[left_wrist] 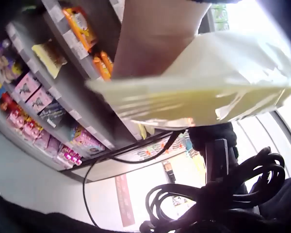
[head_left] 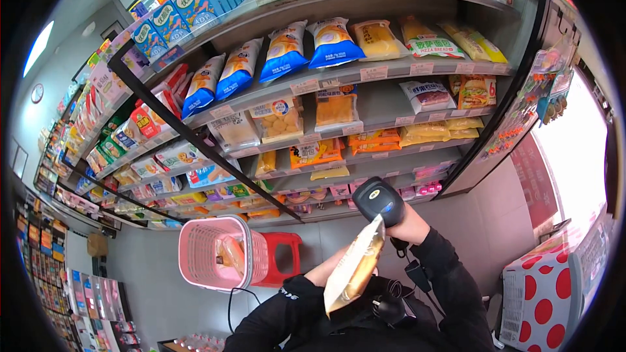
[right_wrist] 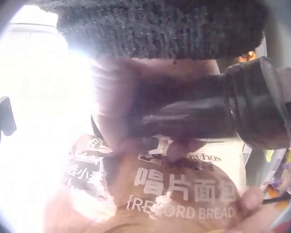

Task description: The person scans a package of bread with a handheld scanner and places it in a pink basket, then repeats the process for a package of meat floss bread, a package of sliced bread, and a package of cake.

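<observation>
My right hand [head_left: 411,225] grips the handle of a black barcode scanner [head_left: 377,201], whose head faces the shelves. In the right wrist view, fingers wrap around the dark scanner handle [right_wrist: 189,114]. A clear-and-cream bag of bread [head_left: 355,267] labelled "Record Bread" stands on edge in front of my chest, just below the scanner. My left hand [head_left: 328,268] holds this bag, mostly hidden behind it in the head view. Fingertips of that hand show at the lower right edge of the bread bag [right_wrist: 184,194] in the right wrist view.
Shelves of packaged bread [head_left: 336,42] and drink cartons stand ahead. A pink basket [head_left: 261,254] with a few packages inside sits at the left by a red stool [head_left: 283,257]. Black coiled cable [left_wrist: 174,199] hangs near my chest. A red-dotted box [head_left: 544,293] stands at right.
</observation>
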